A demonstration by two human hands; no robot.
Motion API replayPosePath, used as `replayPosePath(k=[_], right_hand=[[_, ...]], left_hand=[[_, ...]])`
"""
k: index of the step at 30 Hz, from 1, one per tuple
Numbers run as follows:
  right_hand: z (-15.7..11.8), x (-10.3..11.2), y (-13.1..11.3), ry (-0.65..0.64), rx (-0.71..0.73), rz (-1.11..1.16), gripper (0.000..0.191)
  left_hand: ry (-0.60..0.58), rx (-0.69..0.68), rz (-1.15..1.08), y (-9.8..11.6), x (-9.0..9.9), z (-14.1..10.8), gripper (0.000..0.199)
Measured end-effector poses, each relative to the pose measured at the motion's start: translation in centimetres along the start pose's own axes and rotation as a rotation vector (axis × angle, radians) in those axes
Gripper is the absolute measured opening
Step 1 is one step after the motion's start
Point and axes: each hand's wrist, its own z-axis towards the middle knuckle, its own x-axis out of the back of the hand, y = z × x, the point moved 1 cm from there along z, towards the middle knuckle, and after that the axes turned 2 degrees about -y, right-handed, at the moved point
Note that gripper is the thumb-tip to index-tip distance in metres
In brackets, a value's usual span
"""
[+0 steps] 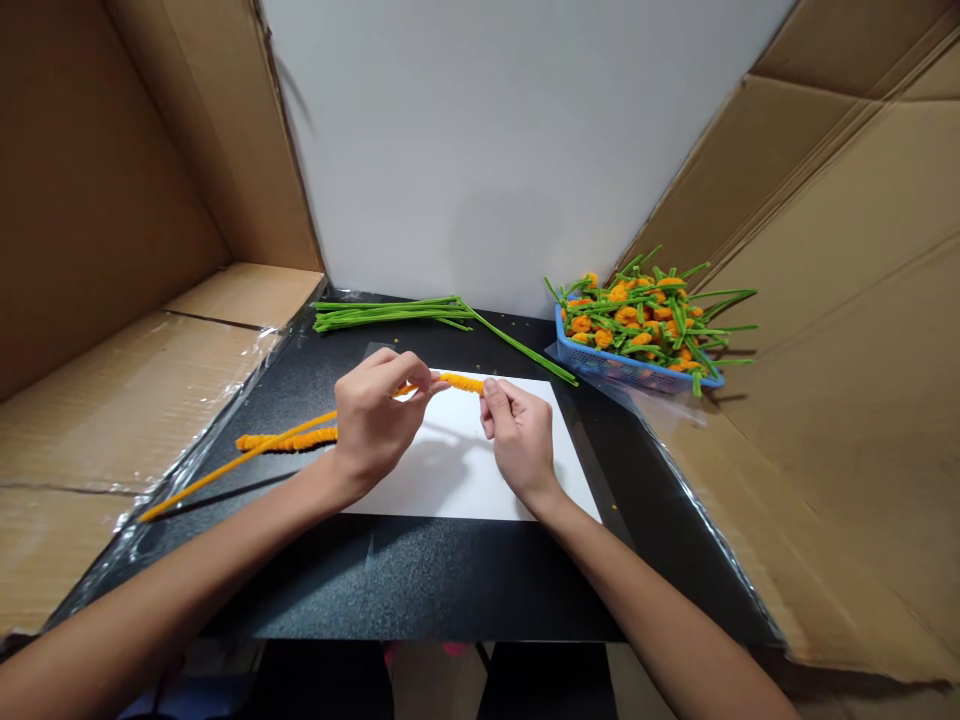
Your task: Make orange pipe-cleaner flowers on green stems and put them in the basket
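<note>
Between my two hands runs an orange pipe cleaner (462, 383), its right part wound into a tight coil. My right hand (521, 435) pinches the coil's right end between thumb and fingers. At the coil's left end my left hand (382, 415) pinches the pipe cleaner. A long straight tail of it passes behind that hand and slants down to the left. Both hands are above a white sheet of paper (450, 480). Left of my left hand, a second coiled orange piece (292, 440) lies on the black table, crossed by the tail.
A bundle of green pipe cleaners (390, 314) lies at the back, one sticking out to the right. At the back right stands a blue basket (622, 368), heaped with orange and green pipe-cleaner pieces. Cardboard walls (847, 330) flank the black table (450, 580).
</note>
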Motion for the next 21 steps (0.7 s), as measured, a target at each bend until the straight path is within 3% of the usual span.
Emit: replayPosePath(k=[6, 10, 14, 21], right_hand=[[0.0, -0.3, 0.8, -0.011, -0.097, 0.188, 0.049], [0.3, -0.1, 1.3, 0.027, -0.109, 0.245, 0.048], [0.6, -0.2, 1.2, 0.037, -0.214, 0.487, 0.046], [0.6, -0.5, 0.5, -0.014, -0.414, 0.762, 0.045]], left_hand=[[-0.003, -0.126, 0.015, -0.6, -0.4, -0.2, 0.009], [-0.006, 0.053, -0.133, -1.0, -0.6, -0.5, 0.016], [-0.109, 0.266, -0.281, -1.1, -0.7, -0.5, 0.015], [-0.220, 0.230, -0.303, -1.0, -0.9, -0.7, 0.006]])
